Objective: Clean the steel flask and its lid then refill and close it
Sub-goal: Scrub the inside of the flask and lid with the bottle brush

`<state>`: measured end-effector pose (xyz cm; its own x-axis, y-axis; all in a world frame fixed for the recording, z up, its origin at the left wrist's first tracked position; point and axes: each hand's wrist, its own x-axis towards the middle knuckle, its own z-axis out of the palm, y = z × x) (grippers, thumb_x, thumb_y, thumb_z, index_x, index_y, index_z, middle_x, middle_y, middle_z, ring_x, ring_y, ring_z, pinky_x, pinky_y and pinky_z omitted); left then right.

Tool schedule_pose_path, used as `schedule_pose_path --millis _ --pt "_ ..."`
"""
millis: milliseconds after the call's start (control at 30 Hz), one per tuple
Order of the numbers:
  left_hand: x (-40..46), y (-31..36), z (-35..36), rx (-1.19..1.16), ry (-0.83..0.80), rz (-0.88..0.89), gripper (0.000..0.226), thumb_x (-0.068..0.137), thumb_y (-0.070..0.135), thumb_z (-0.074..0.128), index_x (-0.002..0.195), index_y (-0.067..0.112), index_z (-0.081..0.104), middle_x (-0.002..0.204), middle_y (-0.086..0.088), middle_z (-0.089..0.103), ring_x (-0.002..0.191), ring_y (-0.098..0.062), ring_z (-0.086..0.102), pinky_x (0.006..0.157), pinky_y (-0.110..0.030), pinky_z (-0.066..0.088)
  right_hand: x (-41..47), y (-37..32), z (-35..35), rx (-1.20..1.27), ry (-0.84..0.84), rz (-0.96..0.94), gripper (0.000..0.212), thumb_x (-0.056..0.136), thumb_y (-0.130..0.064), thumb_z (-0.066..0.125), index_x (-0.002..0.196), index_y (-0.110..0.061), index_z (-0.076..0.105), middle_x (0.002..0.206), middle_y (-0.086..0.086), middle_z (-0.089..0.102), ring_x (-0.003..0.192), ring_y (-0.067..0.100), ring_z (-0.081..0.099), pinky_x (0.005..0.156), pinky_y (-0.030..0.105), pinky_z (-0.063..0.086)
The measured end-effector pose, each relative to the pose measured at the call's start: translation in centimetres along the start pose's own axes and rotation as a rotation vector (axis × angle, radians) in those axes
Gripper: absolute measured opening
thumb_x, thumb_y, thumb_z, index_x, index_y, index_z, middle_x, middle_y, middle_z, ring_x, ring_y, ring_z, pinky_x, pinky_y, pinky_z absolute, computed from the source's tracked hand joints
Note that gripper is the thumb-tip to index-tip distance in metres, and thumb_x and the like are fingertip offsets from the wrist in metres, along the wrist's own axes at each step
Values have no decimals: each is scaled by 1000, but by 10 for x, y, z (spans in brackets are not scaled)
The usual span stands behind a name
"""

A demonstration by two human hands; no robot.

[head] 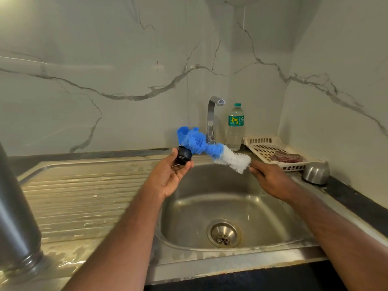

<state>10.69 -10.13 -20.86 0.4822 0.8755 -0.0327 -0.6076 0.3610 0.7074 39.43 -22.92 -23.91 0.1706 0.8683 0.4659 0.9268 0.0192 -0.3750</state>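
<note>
My left hand (pixel 171 178) holds the flask's black inner lid (pixel 184 156) above the left rim of the sink, fingers curled round it. My right hand (pixel 270 179) grips the handle of a bottle brush (pixel 216 152) with blue and white bristles; the blue tip touches the lid. The steel flask (pixel 17 211) stands mouth down on the wet drainboard at the far left. A steel cup-shaped cap (pixel 316 172) sits upside down on the counter at the right.
The steel sink (pixel 273 208) lies below both hands, its drain in the middle. The tap (pixel 212 116) stands behind it, with a blue holder (pixel 182 134), a plastic water bottle (pixel 235 127) and a cream tray (pixel 262 141) holding a cloth.
</note>
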Motion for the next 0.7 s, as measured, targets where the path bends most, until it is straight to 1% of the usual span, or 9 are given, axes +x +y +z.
schedule_pose_path --millis 100,167,300,400,467,533,600,633,700 --pt "-5 -11 10 58 -34 -43 37 99 22 61 123 -6 57 114 -30 66 87 -33 74 65 -26 61 4 -14 9 0 6 -45 18 105 -33 46 106 -26 62 78 -8 61 73 8 57 65 34 46" --pt "-5 -11 13 22 -20 -39 35 99 21 61 122 -5 58 115 -30 66 89 -34 73 64 -26 61 4 -14 8 14 9 -43 20 105 -34 45 107 -25 63 77 -8 61 72 10 58 68 37 49" --pt "0 5 3 -88 34 18 35 102 23 57 121 -6 59 106 -27 70 88 -34 71 63 -26 62 -1 4 -5 -17 -24 0 24 105 -34 45 112 -21 64 82 -6 65 73 8 58 70 37 51" --pt "-2 -3 7 74 3 -16 27 103 18 55 117 -4 60 113 -28 67 88 -32 73 67 -27 63 1 -5 3 -21 -30 -41 24 105 -37 44 114 -26 63 85 -7 65 77 9 59 72 39 52" --pt "-2 -12 13 164 -3 -28 22 102 14 55 113 -4 60 113 -28 67 91 -32 74 76 -31 63 4 -14 9 -18 -18 -64 22 105 -38 43 110 -29 62 82 -9 63 76 9 58 69 38 50" --pt "1 -13 13 200 7 31 22 99 11 60 114 -6 61 116 -25 68 101 -32 73 85 -35 62 4 -11 6 -5 7 -39 19 105 -35 45 104 -28 62 78 -9 62 72 8 57 65 36 47" --pt "8 -10 3 280 25 154 24 95 8 67 115 -3 64 117 -21 70 106 -30 72 90 -38 60 0 -1 -4 -6 13 -6 19 105 -33 47 105 -26 64 79 -8 63 71 7 57 63 34 45" --pt "9 -9 -2 369 41 227 22 92 5 70 113 2 66 116 -18 71 107 -28 72 90 -39 60 -1 3 -6 -21 5 -3 20 105 -33 46 107 -25 64 80 -8 64 72 6 58 63 32 45" --pt "11 -11 -7 677 106 401 25 86 5 78 107 14 69 107 -8 74 100 -21 74 88 -35 61 -2 1 -4 -50 -10 -3 20 106 -34 45 109 -25 63 82 -7 64 73 8 57 63 31 43"
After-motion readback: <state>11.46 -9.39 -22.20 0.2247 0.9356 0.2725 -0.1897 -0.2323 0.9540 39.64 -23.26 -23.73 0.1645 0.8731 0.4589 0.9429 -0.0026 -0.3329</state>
